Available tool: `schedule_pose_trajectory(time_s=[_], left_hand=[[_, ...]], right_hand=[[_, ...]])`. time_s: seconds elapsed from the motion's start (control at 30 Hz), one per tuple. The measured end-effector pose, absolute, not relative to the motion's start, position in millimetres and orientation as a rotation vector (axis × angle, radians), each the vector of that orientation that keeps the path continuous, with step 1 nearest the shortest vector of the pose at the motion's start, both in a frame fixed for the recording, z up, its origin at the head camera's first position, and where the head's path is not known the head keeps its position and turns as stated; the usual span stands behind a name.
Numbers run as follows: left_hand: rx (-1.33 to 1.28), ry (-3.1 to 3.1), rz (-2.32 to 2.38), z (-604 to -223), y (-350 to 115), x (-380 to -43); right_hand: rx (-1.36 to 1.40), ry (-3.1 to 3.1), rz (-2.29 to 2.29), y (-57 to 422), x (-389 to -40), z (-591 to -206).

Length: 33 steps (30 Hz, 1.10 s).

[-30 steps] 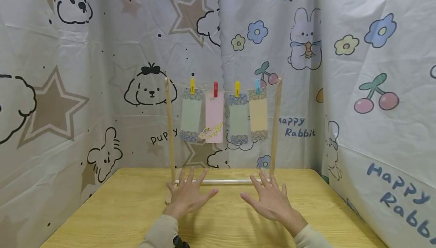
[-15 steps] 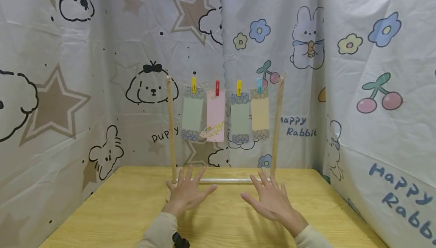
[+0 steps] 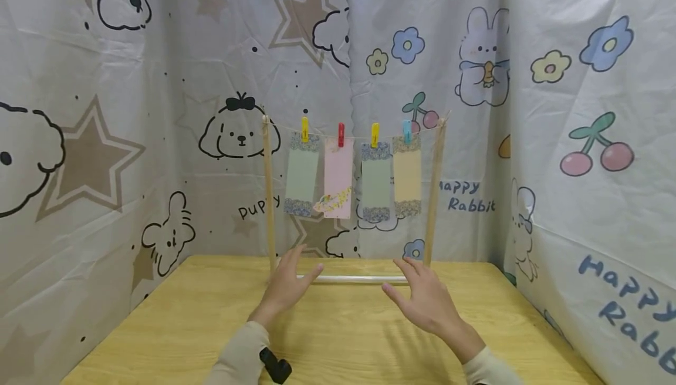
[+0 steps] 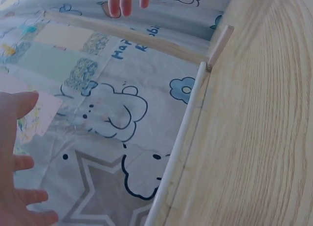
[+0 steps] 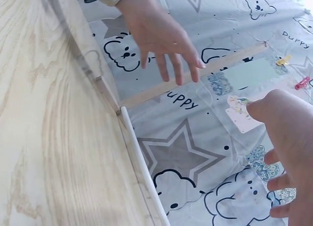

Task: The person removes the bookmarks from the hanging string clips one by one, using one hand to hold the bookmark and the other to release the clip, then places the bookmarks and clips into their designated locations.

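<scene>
My left hand (image 3: pixel 285 285) and right hand (image 3: pixel 426 298) are raised over the table in front of a wooden stand, fingers extended and nothing held. From a string between the stand's left post (image 3: pixel 269 197) and right post (image 3: pixel 436 197) hang paper cards: a green card (image 3: pixel 302 175), a pink card (image 3: pixel 338 168) with a flower print, another green card (image 3: pixel 376 182) and a cream card (image 3: pixel 407 174). Clips fix them: a yellow clothespin (image 3: pixel 304 129), a red one, another yellow one and a blue clothespin (image 3: pixel 407 131). In the right wrist view, the left hand (image 5: pixel 161 35) is apart from the stand.
A white rod (image 3: pixel 354 279) joins the stand's posts low down, near the back of the wood-grain table (image 3: pixel 338 332). A printed curtain (image 3: pixel 222 39) closes off the back and both sides. A small black device (image 3: pixel 276 366) sits at my left sleeve.
Both hands have lifted and tilted from a palm-down spread, the left more so, with its fingers closer together. The head view has shifted slightly. The hanging cards look unchanged.
</scene>
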<state>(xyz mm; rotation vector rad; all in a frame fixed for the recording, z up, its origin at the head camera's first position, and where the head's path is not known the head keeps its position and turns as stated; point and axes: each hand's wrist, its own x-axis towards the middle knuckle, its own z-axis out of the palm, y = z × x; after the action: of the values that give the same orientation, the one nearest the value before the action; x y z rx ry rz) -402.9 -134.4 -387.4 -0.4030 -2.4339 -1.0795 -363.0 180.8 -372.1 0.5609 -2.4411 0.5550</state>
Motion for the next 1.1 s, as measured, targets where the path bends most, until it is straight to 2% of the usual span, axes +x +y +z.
schedule_pose_trajectory(time_s=[0.37,0.67,1.1], left_hand=[[-0.315,-2.216,-1.584,-383,-152,-436],[-0.232,-2.044,-1.843,-371,-159,-460],[-0.210,-1.857,-2.061,-366,-171,-483]], right_hand=[[0.726,-2.237,0.828,174,-386,-346],[0.810,-2.201,1.193,163,-409,-301],[0.909,-2.208,1.370,132,-436,-226]])
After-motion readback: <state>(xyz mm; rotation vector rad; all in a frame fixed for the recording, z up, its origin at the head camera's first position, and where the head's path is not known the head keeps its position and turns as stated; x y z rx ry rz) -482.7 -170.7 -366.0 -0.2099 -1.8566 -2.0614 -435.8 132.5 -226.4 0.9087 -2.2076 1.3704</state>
